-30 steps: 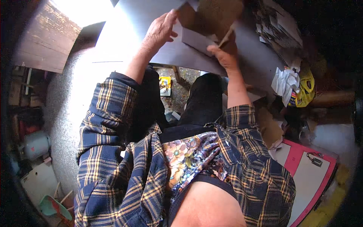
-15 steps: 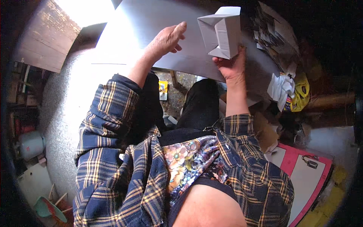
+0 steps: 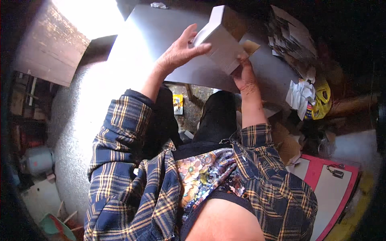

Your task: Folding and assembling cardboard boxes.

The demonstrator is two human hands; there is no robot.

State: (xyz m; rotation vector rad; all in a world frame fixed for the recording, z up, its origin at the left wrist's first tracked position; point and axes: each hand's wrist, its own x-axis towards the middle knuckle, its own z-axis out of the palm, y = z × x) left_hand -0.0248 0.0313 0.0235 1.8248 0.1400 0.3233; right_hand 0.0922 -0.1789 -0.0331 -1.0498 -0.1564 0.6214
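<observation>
A small white cardboard box (image 3: 219, 46) is tilted above the table, with tan board and a tan flap (image 3: 251, 47) on its far right side. My right hand (image 3: 245, 76) grips its lower right end, the thumb on the near face and the other fingers mostly hidden. At the box's left end is my left hand (image 3: 179, 52), its thumb reaching over the near face and its fingers round the end. The box's left edge sits between that thumb and fingers.
The grey table (image 3: 177, 24) lies beyond my knees, with a crumpled white scrap (image 3: 159, 5) at its far edge. Flattened cardboard pieces (image 3: 291, 38) are piled at right, near white crumpled paper (image 3: 300, 94) and a yellow bag (image 3: 323, 96). A yellow packet (image 3: 178, 104) lies on the floor.
The box has turned and tipped, bringing a plain white face toward me. My left hand has gone from free of the box to its left end; my right hand has shifted slightly down.
</observation>
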